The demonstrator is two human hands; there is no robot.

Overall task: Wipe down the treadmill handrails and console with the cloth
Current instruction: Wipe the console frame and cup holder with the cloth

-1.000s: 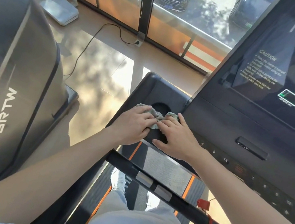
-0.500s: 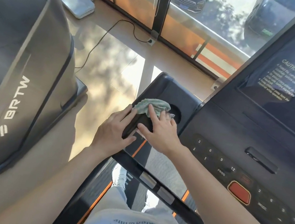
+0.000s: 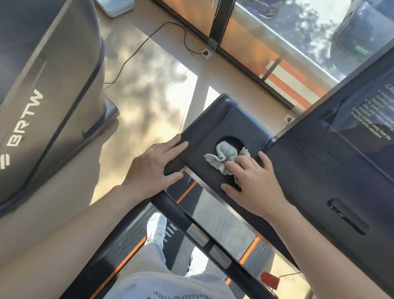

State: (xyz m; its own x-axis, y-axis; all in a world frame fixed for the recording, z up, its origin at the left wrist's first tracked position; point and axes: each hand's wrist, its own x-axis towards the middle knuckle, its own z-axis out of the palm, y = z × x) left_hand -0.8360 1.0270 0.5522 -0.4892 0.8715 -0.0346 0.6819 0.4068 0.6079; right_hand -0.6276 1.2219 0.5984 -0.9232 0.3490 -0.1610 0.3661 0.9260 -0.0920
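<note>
One pale green cloth (image 3: pixel 224 157) lies crumpled on the dark left wing of the console (image 3: pixel 224 120), part of it sagging into the round cup recess (image 3: pixel 231 141) and the rest spread on the flat surface in front of it. The right hand (image 3: pixel 256 185) presses down on the cloth's near right part with fingers spread and almost straight; the cloth bunches up past the fingertips, and the thumb lies on the wing's near edge. The left hand (image 3: pixel 155 165) rests on the wing's near left corner, apart from the cloth, its fingers laid flat along the left edge and its thumb against the near edge, holding nothing else. To the right of the wing rises the console screen (image 3: pixel 383 113), which shows a white caution text. Below the hands a black handrail bar (image 3: pixel 243 270) crosses the view at a slant, with two metal plates (image 3: pixel 198 234) set in it and a red clip (image 3: pixel 270 279) hanging just beside it. Under the bar are the treadmill belt (image 3: pixel 223 220), edged with orange stripes, and a white shoe (image 3: pixel 156 229). On the far left stands a large grey machine housing (image 3: pixel 31 83) marked BRTW. On the sunlit floor between them a black cable (image 3: pixel 143 42) runs to a socket (image 3: pixel 205 53) at the foot of the window.
</note>
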